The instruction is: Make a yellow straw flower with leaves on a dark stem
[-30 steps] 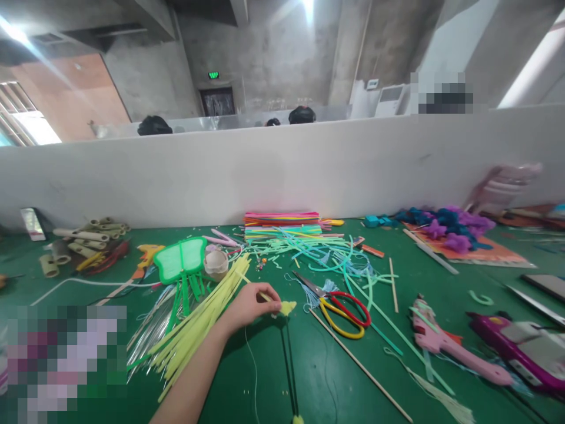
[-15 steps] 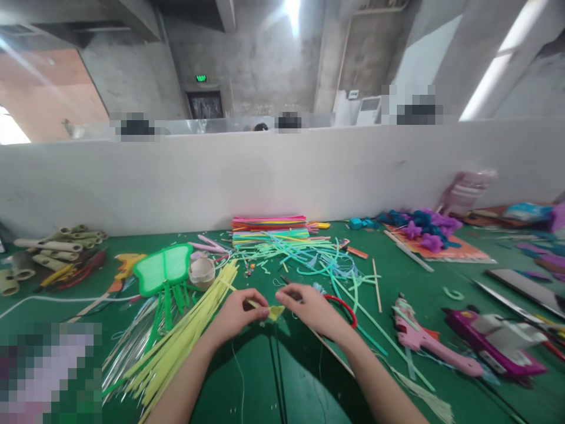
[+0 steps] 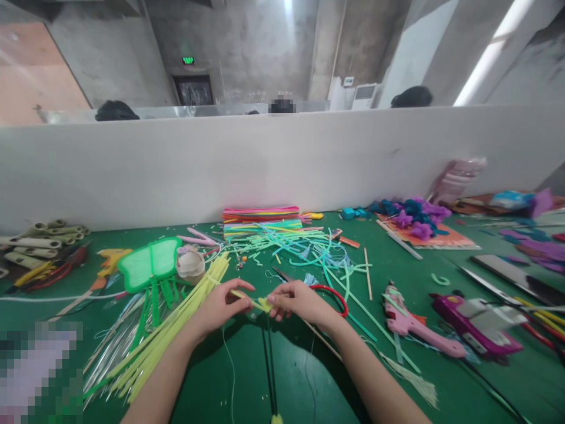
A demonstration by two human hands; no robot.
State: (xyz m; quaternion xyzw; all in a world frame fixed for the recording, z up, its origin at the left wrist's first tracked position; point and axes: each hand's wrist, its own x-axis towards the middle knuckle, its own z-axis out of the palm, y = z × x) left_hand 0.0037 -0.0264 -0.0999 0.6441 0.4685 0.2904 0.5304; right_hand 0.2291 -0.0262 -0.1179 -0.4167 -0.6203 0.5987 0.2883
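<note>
Both-hand (image 3: pixel 220 303) (image 3: pixel 298 300) pinch grip on yellow strip (image 3: pixel 260 304), green mat (image 3: pixel 304 377) bare below.

Both forearms bare, no sleeves; left grip (image 3: pixel 219 305), right grip (image 3: pixel 296 300) ungloved

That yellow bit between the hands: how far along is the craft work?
Looks done: a green butterfly piece lies assembled at the left. In hand: the left hand and right hand pinch a small yellow piece above thin black rods. Left: loose yellow strips and the scissors lie untouched.
</note>
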